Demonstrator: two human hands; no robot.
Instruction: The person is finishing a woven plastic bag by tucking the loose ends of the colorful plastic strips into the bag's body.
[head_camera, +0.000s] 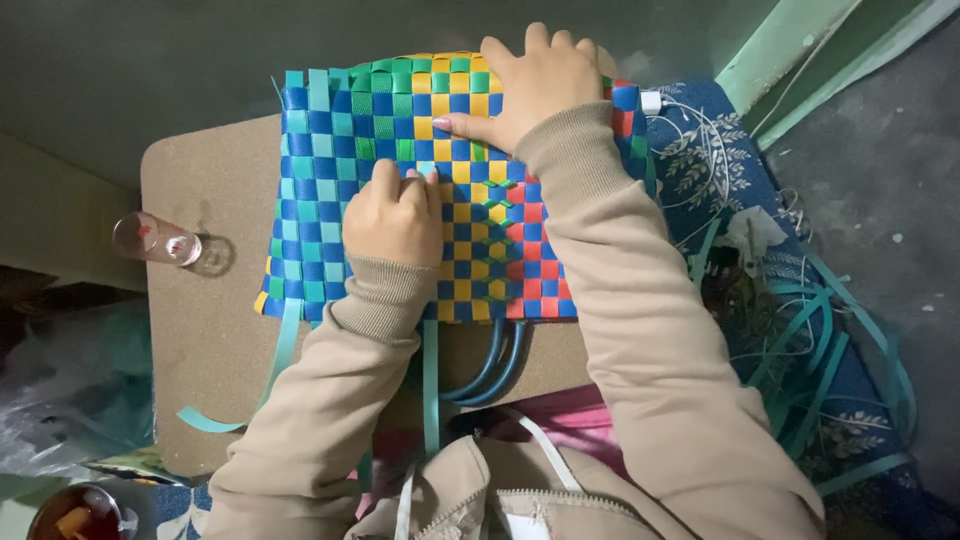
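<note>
A woven basket (320, 230) of blue, teal, green, yellow and red plastic strips lies on a brown board (200, 330). My left hand (393, 218) rests on the middle of the weave with its fingers curled, pinching at a strip near the centre. My right hand (532, 82) presses flat on the basket's upper part, fingers spread and thumb pointing left. Loose teal strips (283, 355) trail from the lower edge, and blue handle tubes (497, 365) curve out below it.
A small clear glass (155, 240) lies at the board's left edge. Several loose teal strips (830, 350) are piled on a blue patterned cloth (715, 165) to the right. A cup with food (75, 515) sits at the bottom left.
</note>
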